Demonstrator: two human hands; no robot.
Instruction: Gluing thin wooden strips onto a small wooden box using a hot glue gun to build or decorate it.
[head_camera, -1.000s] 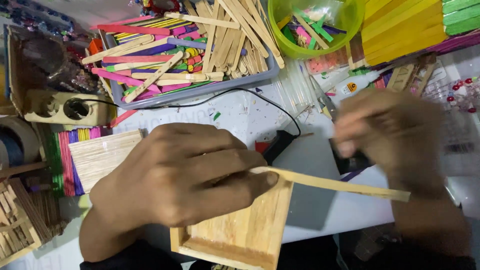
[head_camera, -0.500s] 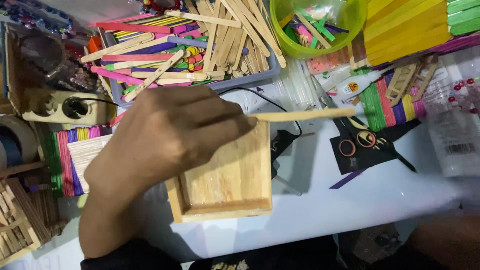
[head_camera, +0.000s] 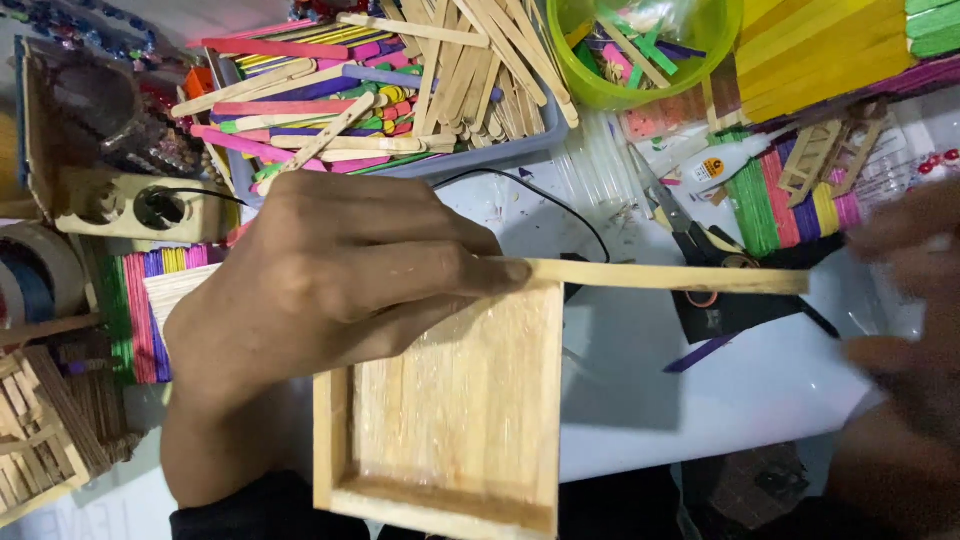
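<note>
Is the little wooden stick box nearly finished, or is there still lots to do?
Partly done. The square wooden tray already has a stick floor and low walls on its left, right and near sides. In hand: the left hand presses a long plain stick along the far edge, and it sticks out well past the corner. The right hand is blurred, off to the side. The far wall looks unfinished.

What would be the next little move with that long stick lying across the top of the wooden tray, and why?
Probably slide the stick leftward until it sits within the tray's width. The left hand pins one end on the top edge, yet the other end juts well past the tray's right corner over the white table. The right hand, blurred, holds nothing that I can make out.
</note>
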